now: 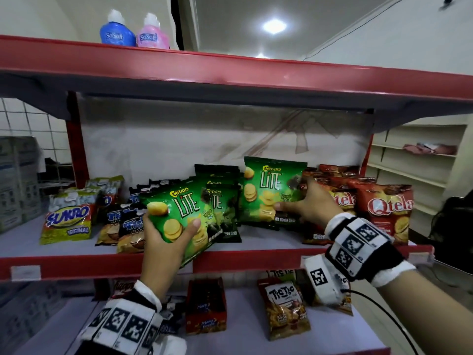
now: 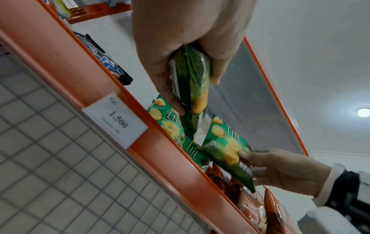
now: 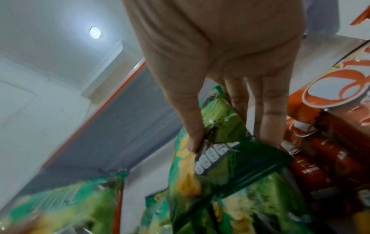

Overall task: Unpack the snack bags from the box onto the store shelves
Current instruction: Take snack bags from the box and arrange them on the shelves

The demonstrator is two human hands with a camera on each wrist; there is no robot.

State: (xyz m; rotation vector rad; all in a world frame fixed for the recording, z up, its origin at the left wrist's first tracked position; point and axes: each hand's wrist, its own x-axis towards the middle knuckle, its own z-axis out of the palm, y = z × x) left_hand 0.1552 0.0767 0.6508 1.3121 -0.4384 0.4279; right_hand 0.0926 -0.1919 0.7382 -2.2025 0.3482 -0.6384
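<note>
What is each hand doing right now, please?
Left hand: grips a green Chitato Lite bag.
Right hand: pinches another Chitato Lite bag by its lower corner.

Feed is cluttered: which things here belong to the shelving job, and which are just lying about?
In the job: green Lite bag in left hand; green Lite bag in right hand; middle shelf.
Lying about: So Soft bottles; Sukro bag; Qtela bags.

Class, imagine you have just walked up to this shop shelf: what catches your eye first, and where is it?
Two bright green Chitato Lite bags stand out on the middle shelf: the left hand grips one bag at the shelf's front edge, and the right hand pinches another upright beside the red Qtela bags. Above, blue and pink SoSoft bottles sit on the top shelf.
</note>
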